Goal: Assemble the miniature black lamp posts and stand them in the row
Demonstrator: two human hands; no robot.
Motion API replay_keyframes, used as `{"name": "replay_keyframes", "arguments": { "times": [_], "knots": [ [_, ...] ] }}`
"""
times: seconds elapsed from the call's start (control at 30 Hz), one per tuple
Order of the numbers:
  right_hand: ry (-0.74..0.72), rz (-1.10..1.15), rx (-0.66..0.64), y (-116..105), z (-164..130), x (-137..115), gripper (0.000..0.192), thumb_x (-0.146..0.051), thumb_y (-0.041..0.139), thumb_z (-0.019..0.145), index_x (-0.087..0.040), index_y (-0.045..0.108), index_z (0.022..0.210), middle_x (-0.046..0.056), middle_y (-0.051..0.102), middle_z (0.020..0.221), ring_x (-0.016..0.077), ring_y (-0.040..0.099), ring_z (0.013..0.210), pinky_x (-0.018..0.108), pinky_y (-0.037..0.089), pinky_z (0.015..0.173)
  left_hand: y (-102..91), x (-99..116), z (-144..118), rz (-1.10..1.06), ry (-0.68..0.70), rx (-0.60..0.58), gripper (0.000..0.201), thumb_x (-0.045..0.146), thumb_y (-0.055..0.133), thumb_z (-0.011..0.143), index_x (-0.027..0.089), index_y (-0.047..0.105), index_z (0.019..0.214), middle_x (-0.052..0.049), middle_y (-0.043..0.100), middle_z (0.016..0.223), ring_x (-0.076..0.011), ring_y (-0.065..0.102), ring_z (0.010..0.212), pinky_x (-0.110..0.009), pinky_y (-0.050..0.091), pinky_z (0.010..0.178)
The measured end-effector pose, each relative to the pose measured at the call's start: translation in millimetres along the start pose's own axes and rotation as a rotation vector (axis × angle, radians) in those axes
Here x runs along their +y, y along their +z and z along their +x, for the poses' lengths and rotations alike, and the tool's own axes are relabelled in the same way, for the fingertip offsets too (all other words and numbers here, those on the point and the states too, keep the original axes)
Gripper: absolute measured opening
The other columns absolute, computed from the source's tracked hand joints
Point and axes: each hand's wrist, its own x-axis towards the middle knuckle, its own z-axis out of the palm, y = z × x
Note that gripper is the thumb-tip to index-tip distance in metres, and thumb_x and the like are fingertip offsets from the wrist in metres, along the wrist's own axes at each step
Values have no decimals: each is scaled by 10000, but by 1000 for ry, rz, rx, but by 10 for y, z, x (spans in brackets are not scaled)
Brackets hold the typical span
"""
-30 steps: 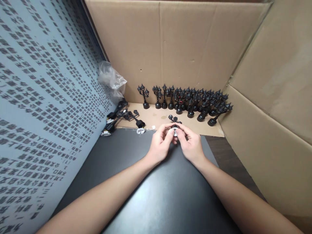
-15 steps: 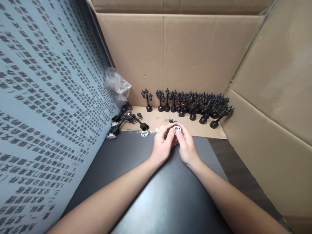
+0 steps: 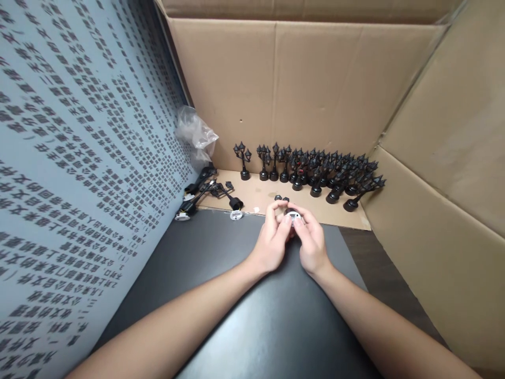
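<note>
While held, one lamp [image 3: 291, 212], two hands [image 3: 272, 243].

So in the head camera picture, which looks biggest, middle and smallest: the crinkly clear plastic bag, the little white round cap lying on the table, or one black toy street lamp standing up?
1. Crinkly clear plastic bag, clearly largest.
2. Black toy street lamp standing at the left end of the row.
3. Small white round cap at the cardboard's edge, smallest, though nearer the camera.
</note>
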Motion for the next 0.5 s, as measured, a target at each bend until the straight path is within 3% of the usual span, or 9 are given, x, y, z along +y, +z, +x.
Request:
{"name": "replay_keyframes", "arguments": {
  "times": [0.1,0.23,0.33,0.5],
  "knots": [
    [16,17,-33,10,3,-22,426,-519,579,1025,-229,651,1329,100,771,1082,261,750,954,383,631,761,-8,0,17,-70,-48,-31,700,642,524,1035,211,386,1569,10,568,798,-150,487,644,-289,416,628],
    [61,43,-72,20,23,-39,427,-537,511,1050,-232,660,1309,73,751,920,248,737,827,368,618,679,-24,-17,51,-120,-76,-82,670,650,582,998,195,534,1488,-4,559,799,-143,468,632,-278,367,567],
    [55,10,-77,18,44,-39,421,-539,519,1048,-247,690,1299,81,770,982,269,756,930,390,643,750,-31,-29,61,-118,-97,-50,697,668,616,969,152,583,1437,14,525,715,-134,442,589,-267,341,531],
    [-5,-84,-76,14,66,-24,381,-532,561,1040,-284,717,1285,87,758,1259,294,714,1202,442,643,947,-45,-50,68,-73,-84,-3,686,691,587,973,150,627,1394,14,549,702,-128,436,550,-261,361,504]
  ]
}}
